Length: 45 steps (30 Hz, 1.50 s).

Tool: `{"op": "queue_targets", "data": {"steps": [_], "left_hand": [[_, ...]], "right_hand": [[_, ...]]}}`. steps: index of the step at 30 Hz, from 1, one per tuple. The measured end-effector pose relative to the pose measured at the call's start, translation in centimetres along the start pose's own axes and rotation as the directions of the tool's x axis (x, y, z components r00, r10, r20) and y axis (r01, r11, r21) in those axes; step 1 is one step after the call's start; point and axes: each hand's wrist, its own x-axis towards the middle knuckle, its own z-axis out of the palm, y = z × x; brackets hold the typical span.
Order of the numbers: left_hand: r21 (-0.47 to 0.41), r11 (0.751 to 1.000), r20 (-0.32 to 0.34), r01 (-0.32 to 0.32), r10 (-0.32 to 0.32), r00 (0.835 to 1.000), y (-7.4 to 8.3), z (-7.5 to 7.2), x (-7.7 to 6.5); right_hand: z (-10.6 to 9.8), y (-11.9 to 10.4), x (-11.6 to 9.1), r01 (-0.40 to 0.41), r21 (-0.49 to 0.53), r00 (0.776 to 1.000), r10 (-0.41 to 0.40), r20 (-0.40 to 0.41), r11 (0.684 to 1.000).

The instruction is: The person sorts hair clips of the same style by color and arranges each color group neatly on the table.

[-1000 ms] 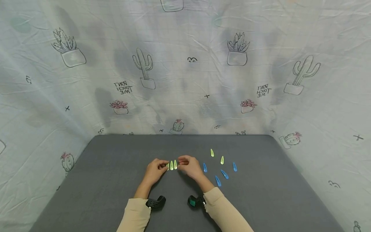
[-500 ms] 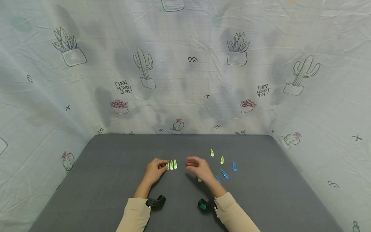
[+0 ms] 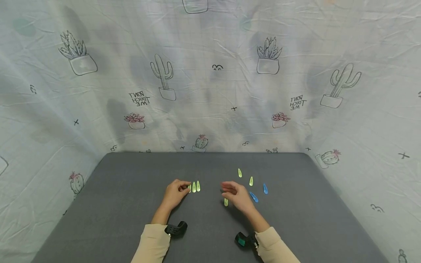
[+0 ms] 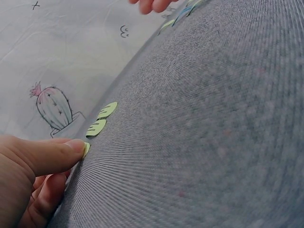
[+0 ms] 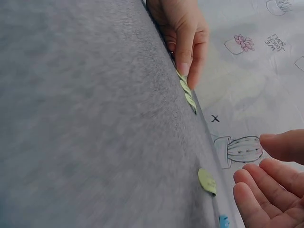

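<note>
Lime-green hair clip [image 4: 87, 150] sits pinched in the left hand [image 3: 175, 193]; the right hand [image 3: 239, 197], fingers parted, hovers near a lone green clip [image 3: 226, 202].

six yellow-green hair clips [image 3: 194, 187] and at least two blue clips [image 3: 265, 188] show.

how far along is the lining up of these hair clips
Looks done: three green clips lie side by side. In hand: the left hand pinches the row's left-end clip; the right hand is open, near one loose green clip. Apparently left: that one, two farther green clips and two blue clips, scattered to the right; the right hand may hide more.
</note>
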Motion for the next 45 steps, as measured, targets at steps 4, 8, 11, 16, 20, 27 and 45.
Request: {"op": "queue_targets", "data": {"steps": [4,8,11,16,20,27,45], "left_hand": [[0.011,1.0,-0.001,0.001,-0.001,1.0,0.0,0.0,0.1],[0.013,1.0,0.002,0.002,-0.002,1.0,0.0,-0.1,0.1],[0.01,1.0,0.007,0.003,-0.003,1.0,0.1,-0.1,0.1],[0.009,1.0,0.006,0.0,0.0,1.0,0.0,-0.1,0.1],[0.015,1.0,0.001,-0.008,0.008,1.0,0.0,-0.1,0.1],[0.017,1.0,0.0,-0.014,0.014,1.0,0.0,-0.1,0.0],[0.019,1.0,-0.009,-0.024,0.024,1.0,0.2,-0.1,-0.1]], "right_hand": [[-0.3,0.1,-0.8,-0.011,-0.01,1.0,0.011,-0.028,1.0],[-0.5,0.2,-1.4,-0.036,-0.008,0.998,0.035,-0.042,0.999],[-0.6,-0.1,-2.0,-0.065,-0.001,0.997,0.065,-0.042,0.998],[-0.8,-1.5,-2.8,-0.074,0.016,0.997,0.074,-0.033,0.997],[-0.7,-1.1,-2.9,-0.079,-0.008,0.996,0.078,-0.037,0.997],[-0.4,0.6,-2.6,-0.084,-0.053,0.995,0.08,-0.066,0.995],[1.0,0.4,-1.6,-0.124,-0.333,0.977,0.055,-0.208,0.935]]}}
